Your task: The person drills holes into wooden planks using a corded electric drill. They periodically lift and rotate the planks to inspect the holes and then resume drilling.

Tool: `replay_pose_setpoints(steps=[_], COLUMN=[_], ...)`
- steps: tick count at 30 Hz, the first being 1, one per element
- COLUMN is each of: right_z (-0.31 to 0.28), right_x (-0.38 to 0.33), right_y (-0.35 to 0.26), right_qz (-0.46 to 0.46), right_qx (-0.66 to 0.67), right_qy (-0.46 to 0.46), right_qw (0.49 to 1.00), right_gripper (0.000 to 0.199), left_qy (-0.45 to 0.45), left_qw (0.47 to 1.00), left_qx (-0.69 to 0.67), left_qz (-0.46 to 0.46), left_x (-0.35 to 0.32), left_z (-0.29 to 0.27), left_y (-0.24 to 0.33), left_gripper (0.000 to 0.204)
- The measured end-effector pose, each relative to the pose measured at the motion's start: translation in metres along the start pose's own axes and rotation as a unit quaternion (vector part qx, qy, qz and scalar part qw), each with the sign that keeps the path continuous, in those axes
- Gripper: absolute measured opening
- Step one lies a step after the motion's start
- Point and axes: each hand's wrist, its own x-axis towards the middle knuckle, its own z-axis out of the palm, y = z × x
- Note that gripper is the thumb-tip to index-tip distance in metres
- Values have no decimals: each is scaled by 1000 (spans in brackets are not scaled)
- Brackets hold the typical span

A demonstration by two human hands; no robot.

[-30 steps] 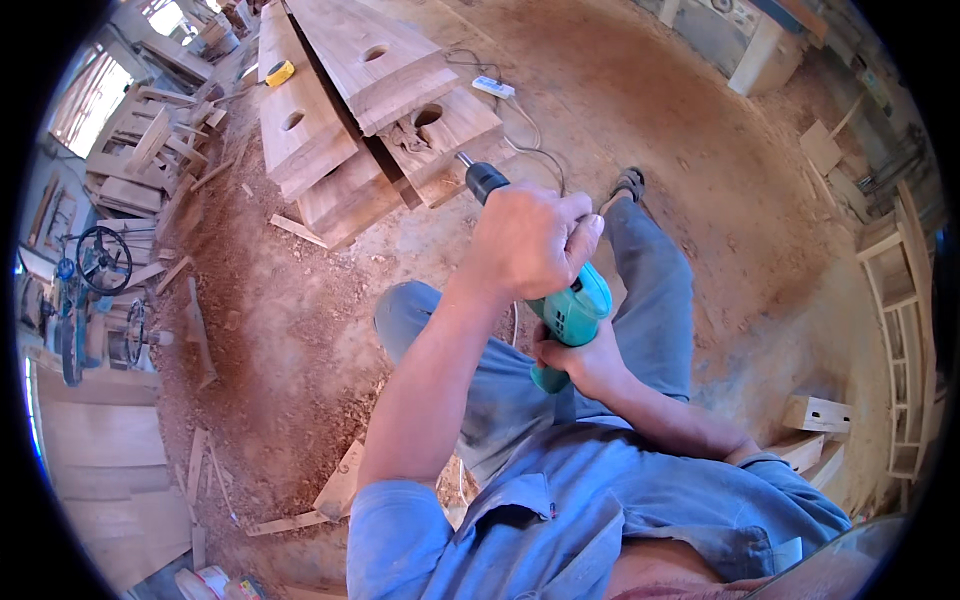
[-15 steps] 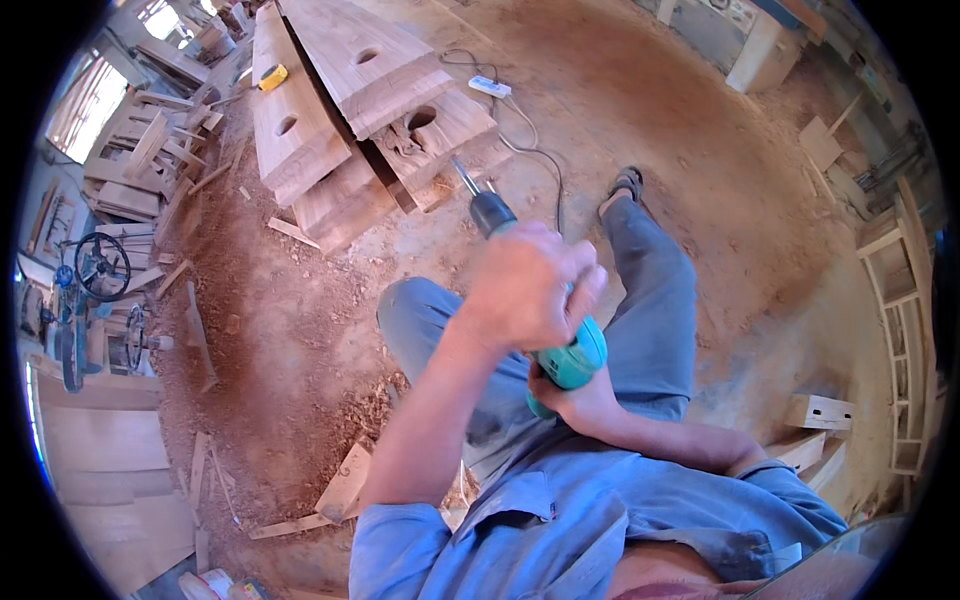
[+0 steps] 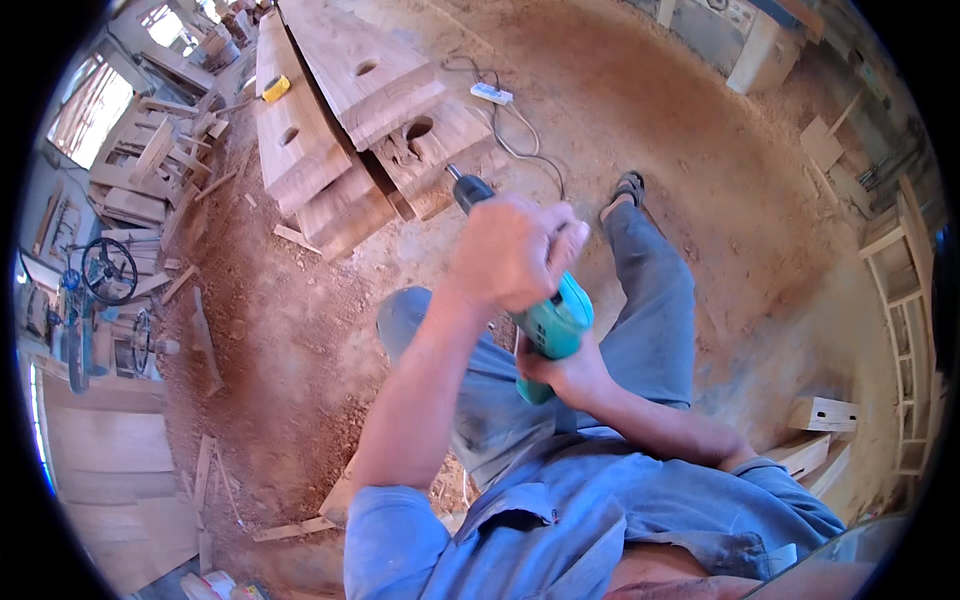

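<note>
A teal power drill [image 3: 562, 318] with a black chuck is held in both my hands, tilted with its nose toward the upper left. My left hand [image 3: 512, 252] wraps over the front of its body, just behind the chuck. Around the handle, below the motor housing, my right hand [image 3: 572, 374] is closed; its fingers are partly hidden. The short metal bit meets the near end of a thick wooden board [image 3: 455, 128] in the picture, beside a chipped patch and a round hole. Whether it touches the wood, I cannot tell.
Other thick boards with oval holes [image 3: 395, 75] lie stacked there, and a yellow tape measure [image 3: 276, 88] rests on one. A white power strip [image 3: 491, 93] and its cord lie behind. Wood scraps and a machine with a handwheel [image 3: 108, 270] stand left, a slatted wooden frame [image 3: 905, 330] right.
Both hands have carried the drill a little up and to the left, toward the board's near end. My grip on it stays the same.
</note>
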Motion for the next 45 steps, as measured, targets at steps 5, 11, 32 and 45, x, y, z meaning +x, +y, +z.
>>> replay_pose_setpoints(steps=[5,11,32,45], right_z=[4,4,-1,-1], right_x=[-40,-20,-24,-28], right_y=[-2,9,21,6], right_qz=[-47,-36,-54,-83], right_qx=[32,-34,1,-2], right_qy=[82,53,43,59], right_qw=[995,997,998,995], right_gripper=[18,21,23,18], left_qy=[-12,-9,-8,-9], left_qw=[999,1000,998,998], left_qx=[12,8,43,27], left_qz=[35,25,39,47], left_x=[-18,-10,-21,-28], left_z=[12,3,24,23], left_y=[32,16,26,35], left_gripper=[24,23,26,26])
